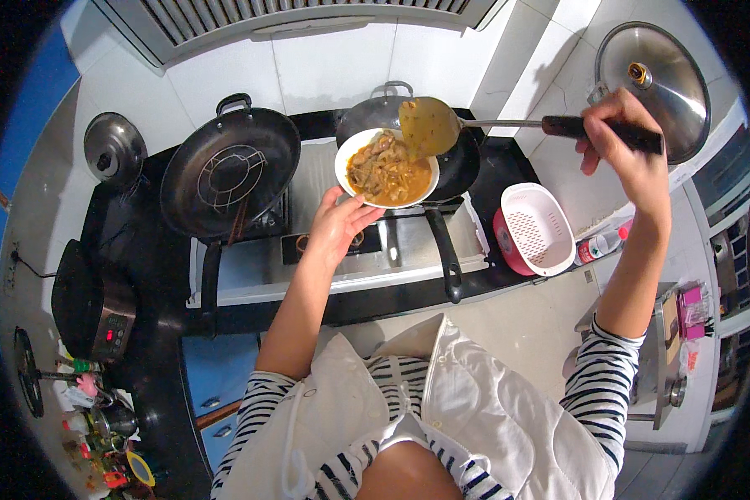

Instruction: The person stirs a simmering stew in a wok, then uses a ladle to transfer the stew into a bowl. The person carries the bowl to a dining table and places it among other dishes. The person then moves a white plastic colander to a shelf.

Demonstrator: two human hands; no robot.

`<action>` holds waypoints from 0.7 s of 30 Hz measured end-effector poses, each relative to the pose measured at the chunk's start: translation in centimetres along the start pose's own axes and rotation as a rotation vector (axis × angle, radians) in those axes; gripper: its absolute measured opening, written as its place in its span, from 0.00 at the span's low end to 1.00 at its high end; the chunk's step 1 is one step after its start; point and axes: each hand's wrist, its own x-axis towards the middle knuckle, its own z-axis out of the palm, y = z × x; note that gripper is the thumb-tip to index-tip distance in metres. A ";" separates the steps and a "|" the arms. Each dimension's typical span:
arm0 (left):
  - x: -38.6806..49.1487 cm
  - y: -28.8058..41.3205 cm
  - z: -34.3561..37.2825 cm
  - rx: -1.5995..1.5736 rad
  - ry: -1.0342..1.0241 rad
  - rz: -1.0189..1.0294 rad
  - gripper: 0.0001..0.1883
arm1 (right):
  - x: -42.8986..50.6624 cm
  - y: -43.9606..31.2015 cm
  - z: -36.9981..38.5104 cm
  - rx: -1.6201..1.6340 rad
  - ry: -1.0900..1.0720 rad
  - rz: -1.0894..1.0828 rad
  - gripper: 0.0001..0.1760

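My left hand [339,225] grips the near rim of a white bowl [342,181], held above the right side of the gas stove. In the bowl is a stew of meat pieces in orange-brown sauce [384,172]. My right hand [628,147] is closed around the black handle of a metal wok spatula [431,127]. The sauce-coated spatula blade hangs over the bowl's far right edge; whether it touches the food I cannot tell. Partly hidden behind bowl and blade is a dark wok [462,165] on the right burner, its long handle [444,256] pointing towards me.
Another wok [181,181] with a wire steaming rack [232,176] stands on the left burner. To the right sits a pink-and-white draining basket [537,231] beside a plastic bottle [600,245]. Lids lean at the far left [115,150] and right [669,94]. A rice cooker [94,306] is at left.
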 end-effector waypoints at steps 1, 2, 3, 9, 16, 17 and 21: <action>0.0 0.0 -0.1 0.000 -0.005 0.004 0.23 | -0.6 -0.2 0.3 -0.013 -0.012 -0.044 0.09; -0.1 0.0 -0.4 -0.006 -0.008 0.011 0.23 | -1.1 -0.6 0.5 -0.091 -0.018 -0.045 0.09; -0.1 0.0 -0.4 -0.010 -0.018 0.015 0.23 | -1.5 -0.2 0.8 -0.066 0.017 -0.088 0.08; -0.7 0.3 -0.2 -0.021 -0.004 0.034 0.22 | -2.3 7.7 0.3 0.344 0.435 0.160 0.11; -1.9 1.9 -1.2 -0.002 0.044 0.083 0.21 | -5.8 18.4 7.2 0.458 0.548 0.415 0.10; -2.0 2.2 -1.3 0.006 0.042 0.096 0.22 | -6.2 18.8 8.8 0.407 0.475 0.388 0.10; -2.9 3.7 -1.2 0.043 0.113 0.146 0.22 | -7.4 20.2 13.0 -0.048 0.272 0.029 0.07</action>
